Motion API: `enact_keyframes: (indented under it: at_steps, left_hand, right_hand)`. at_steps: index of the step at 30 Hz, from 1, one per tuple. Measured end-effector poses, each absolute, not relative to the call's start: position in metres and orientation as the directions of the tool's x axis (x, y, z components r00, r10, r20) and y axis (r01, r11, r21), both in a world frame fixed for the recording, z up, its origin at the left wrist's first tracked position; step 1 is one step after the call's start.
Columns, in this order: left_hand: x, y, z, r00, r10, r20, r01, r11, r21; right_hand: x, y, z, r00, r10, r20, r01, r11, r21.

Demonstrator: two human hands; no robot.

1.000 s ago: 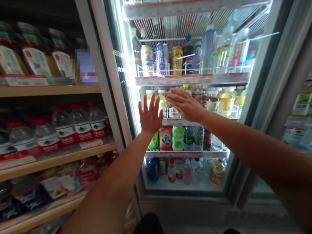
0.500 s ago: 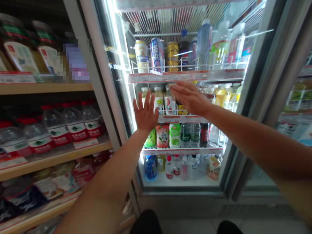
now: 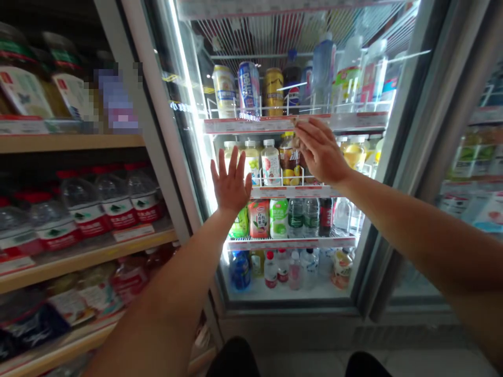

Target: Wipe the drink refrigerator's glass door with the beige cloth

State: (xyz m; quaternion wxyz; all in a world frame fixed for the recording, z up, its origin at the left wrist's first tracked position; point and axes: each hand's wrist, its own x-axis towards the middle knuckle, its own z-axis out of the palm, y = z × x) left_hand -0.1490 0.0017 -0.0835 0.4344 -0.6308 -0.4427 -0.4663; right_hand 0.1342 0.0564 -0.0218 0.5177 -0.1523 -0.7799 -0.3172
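Note:
My left hand point(image 3: 231, 180) is raised with fingers spread, flat against the left side of the lit drinks fridge point(image 3: 184, 157), empty. My right hand point(image 3: 321, 151) reaches into the second shelf with fingers stretched out over dark bottles point(image 3: 290, 157), its fingertips near the price strip point(image 3: 251, 124) above; nothing shows in its grip. White and pale yellow bottles point(image 3: 270, 162) stand between the two hands. Cans point(image 3: 249, 89) line the shelf above.
Wooden shelves point(image 3: 78, 141) on the left hold water bottles point(image 3: 113, 201) with red labels and packaged goods. Lower fridge shelves carry green, clear and red bottles point(image 3: 279, 217). The fridge door frame point(image 3: 404, 157) runs down the right. My dark shoes point(image 3: 231, 358) show at the bottom.
My right hand has slid rightward and slightly up along the second shelf, uncovering the white bottles. My left hand stays spread in about the same place. The view shifted left.

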Motion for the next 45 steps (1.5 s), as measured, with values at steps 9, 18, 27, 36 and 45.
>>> enact_keyframes:
  at_steps: [9, 18, 27, 36, 45]
  left_hand:
    - [-0.147, 0.002, -0.083, 0.191, 0.106, 0.976, 0.963, -0.212, -0.165]
    - [-0.149, 0.003, -0.084, 0.193, 0.132, 0.972, 0.964, -0.208, -0.163]
    - [-0.149, 0.006, -0.085, 0.190, 0.112, 0.975, 0.965, -0.203, -0.165]
    - [-0.147, 0.000, -0.084, 0.156, 0.161, 0.975, 0.970, -0.209, -0.121]
    - [-0.146, 0.000, -0.083, 0.147, 0.195, 0.970, 0.969, -0.223, -0.102]
  right_hand:
    - [0.153, 0.056, -0.049, -0.639, -0.120, 0.760, 0.458, 0.734, 0.502]
    - [0.158, 0.050, -0.076, -0.650, -0.161, 0.742, 0.439, 0.719, 0.540]
    - [0.164, 0.054, -0.077, -0.388, -0.174, 0.905, 0.610, 0.688, 0.394]
    - [0.153, 0.053, -0.075, -0.473, -0.180, 0.862, 0.549, 0.705, 0.448]
    - [0.145, 0.046, -0.107, -0.673, -0.157, 0.723, 0.414, 0.730, 0.544]
